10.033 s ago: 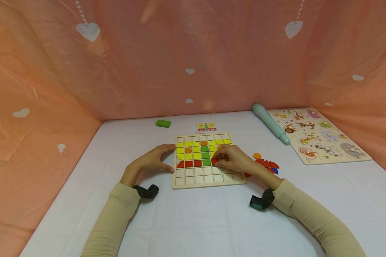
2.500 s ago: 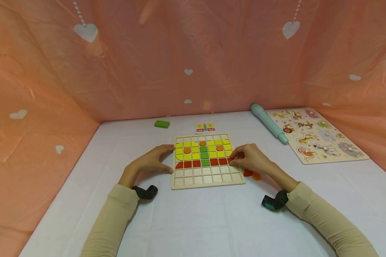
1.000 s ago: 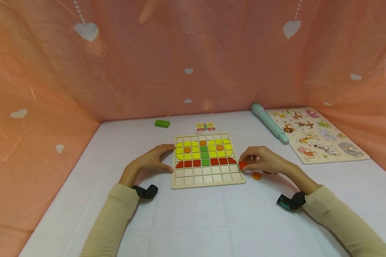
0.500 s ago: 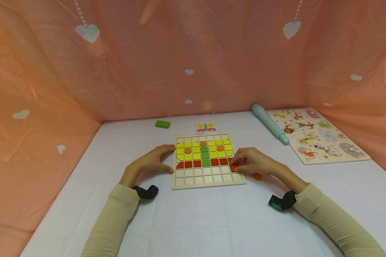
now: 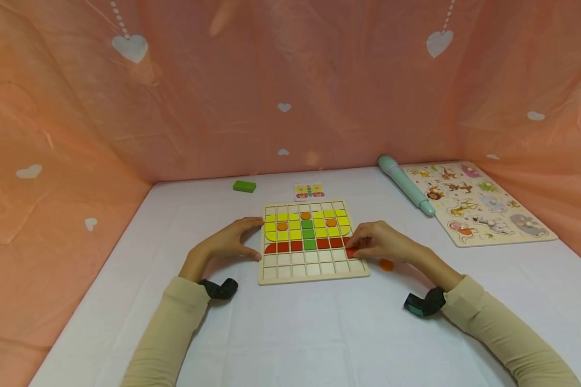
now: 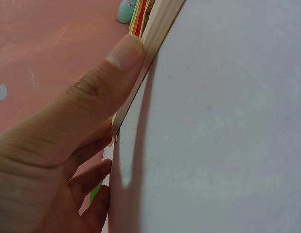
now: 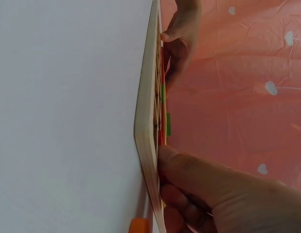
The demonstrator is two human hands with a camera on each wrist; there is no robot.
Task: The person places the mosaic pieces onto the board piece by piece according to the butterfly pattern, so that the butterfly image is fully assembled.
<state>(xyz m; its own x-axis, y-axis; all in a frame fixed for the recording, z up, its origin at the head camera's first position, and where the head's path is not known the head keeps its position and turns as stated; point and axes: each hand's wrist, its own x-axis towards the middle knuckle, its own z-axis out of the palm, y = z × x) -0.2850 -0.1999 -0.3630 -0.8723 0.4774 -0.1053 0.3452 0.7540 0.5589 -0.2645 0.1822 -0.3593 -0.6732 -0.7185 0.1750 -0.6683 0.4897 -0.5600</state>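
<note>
A wooden grid board [image 5: 314, 271] lies on the table, with yellow, orange, green and red tiles in several of its cells. My left hand [image 5: 228, 239] rests against its left edge, thumb near the front and fingertips further back; in the left wrist view the thumb [image 6: 92, 87] touches the wooden rim. Over the right side of the board, my right hand [image 5: 382, 241] pinches a red tile [image 5: 351, 252] between thumb and fingers, in the row below the red tiles. The tile's outline is partly hidden by the fingers. An orange disc [image 5: 386, 265] lies below the right hand.
A small butterfly pattern card [image 5: 309, 192] lies behind the board, and a green block [image 5: 244, 186] sits to its left. At the back right are a mint-green microphone-shaped stick [image 5: 406, 185] and an animal puzzle board [image 5: 484, 207]. A pink curtain [image 5: 290, 80] encloses the table.
Since ten seconds ago, red tiles have filled the row's right side. My right hand went to the board's right edge, then came back left with a red tile. The left hand stayed put.
</note>
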